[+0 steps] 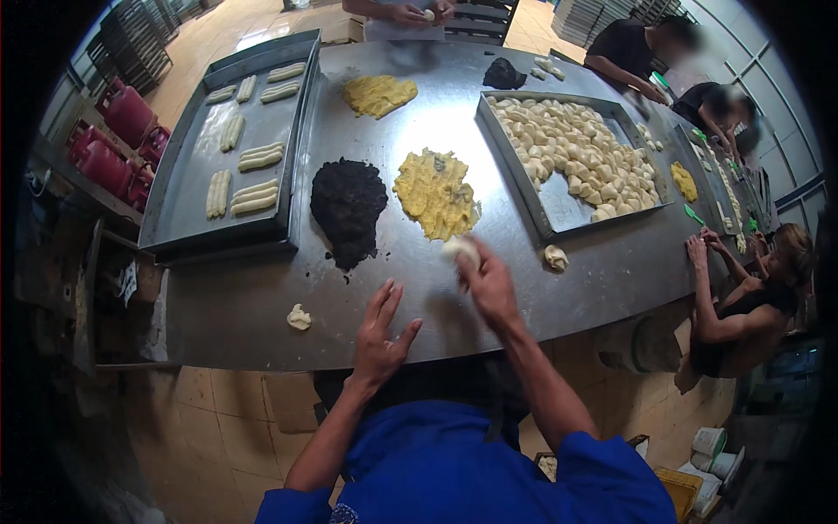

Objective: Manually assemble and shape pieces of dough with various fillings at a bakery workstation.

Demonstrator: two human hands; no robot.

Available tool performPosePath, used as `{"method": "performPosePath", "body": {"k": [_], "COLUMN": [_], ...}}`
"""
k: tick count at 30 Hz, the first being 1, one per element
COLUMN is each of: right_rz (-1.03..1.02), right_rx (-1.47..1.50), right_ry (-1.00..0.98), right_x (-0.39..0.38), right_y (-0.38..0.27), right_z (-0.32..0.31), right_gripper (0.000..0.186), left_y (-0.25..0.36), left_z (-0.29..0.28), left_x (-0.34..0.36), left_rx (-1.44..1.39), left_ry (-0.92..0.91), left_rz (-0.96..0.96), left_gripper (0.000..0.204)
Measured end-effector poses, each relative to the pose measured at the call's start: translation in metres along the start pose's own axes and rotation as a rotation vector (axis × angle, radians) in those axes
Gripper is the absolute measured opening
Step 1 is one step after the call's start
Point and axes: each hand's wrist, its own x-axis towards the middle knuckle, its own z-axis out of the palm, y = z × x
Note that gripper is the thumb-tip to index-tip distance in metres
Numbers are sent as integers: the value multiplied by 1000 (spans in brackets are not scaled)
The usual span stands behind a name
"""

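In my right hand [489, 284] is a small pale piece of dough [460, 251], gripped between fingers and thumb just above the steel table. My left hand [382, 336] is held over the table's near edge, fingers stretched out and nothing in it. Beyond the right hand lies a flat mound of yellow filling [434, 194]. To its left sits a dark, nearly black mound of filling [347, 210]. One loose dough lump [298, 317] rests left of my left hand, another dough lump [555, 258] right of my right hand. A metal tray [548, 229] at the right holds many dough pieces [580, 144].
On the left, a deep metal tray [188, 188] carries several groups of dough strips [260, 155]. Farther back lie more yellow filling [379, 94] and a smaller dark mound [504, 74]. Other people work across the table and along its right side. Red gas cylinders [105, 162] stand beyond the left tray.
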Motion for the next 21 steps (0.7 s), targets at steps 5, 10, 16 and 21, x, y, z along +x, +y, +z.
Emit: {"method": "performPosePath", "body": {"k": [5, 10, 16, 21], "right_rz": [-348, -345, -380, -477], "right_rx": [-461, -819, -741, -704], "right_ry": [343, 453, 358, 283], "right_x": [75, 98, 107, 101], "right_y": [17, 26, 29, 29], "right_z": [-25, -15, -29, -35], "right_gripper": [62, 63, 50, 46], "left_y": [-23, -26, -25, -26], "left_z": [2, 5, 5, 6], "left_x": [-26, -24, -25, -26], "left_rx": [25, 126, 128, 132], "left_ry": [13, 26, 54, 38], "left_rz": [-19, 17, 26, 36], "left_gripper": [49, 40, 33, 31]}}
